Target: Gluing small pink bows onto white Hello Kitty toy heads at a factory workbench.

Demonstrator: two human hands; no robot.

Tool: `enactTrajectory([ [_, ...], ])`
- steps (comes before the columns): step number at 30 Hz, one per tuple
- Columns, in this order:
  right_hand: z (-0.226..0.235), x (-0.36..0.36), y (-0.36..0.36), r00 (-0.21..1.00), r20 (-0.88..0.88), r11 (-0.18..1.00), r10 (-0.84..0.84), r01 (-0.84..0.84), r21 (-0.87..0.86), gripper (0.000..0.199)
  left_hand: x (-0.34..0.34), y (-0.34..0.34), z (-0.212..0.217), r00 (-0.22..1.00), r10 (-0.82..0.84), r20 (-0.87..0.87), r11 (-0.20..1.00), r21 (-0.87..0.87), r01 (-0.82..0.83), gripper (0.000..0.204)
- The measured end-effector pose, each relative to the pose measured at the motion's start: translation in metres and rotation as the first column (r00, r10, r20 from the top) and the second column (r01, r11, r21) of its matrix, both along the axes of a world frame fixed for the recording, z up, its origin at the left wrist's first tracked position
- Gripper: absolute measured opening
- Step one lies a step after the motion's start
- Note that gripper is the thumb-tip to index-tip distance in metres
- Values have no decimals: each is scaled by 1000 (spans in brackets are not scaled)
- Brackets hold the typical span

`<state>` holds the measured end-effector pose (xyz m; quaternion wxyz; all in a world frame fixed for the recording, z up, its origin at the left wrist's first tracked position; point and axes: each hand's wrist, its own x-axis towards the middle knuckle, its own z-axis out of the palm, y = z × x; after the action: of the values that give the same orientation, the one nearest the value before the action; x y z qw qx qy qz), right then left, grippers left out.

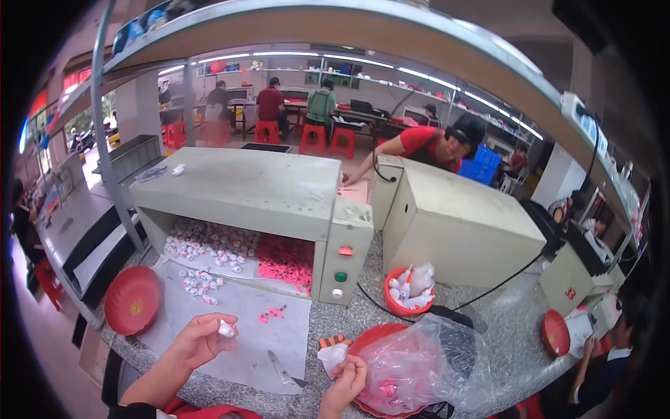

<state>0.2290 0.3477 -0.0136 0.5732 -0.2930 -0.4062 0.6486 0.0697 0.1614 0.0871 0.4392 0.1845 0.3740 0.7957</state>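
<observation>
Jutting rightward is a white piece (pixel 227 329), axis unclear.

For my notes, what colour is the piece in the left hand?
The piece is mainly white; head view.

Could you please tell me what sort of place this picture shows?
Probably a factory workshop: many small white pieces lie in and before a pale metal machine with coloured buttons, and in the background several people sit on red stools.
</observation>
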Motion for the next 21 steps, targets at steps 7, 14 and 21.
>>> enactTrajectory([
  [7,14,-15,-1,996,94,1000,8,-8,-4,11,-36,-107,11,904,379,-200,913,-77,-400,31],
  [14,77,-27,0,991,128,993,48,-61,100,18,-109,-187,-9,709,656,-261,702,-133,-699,28],
  [21,275,-163,69,946,322,827,46,-218,519,17,-142,-199,-11,647,690,-326,638,-149,-756,23],
])
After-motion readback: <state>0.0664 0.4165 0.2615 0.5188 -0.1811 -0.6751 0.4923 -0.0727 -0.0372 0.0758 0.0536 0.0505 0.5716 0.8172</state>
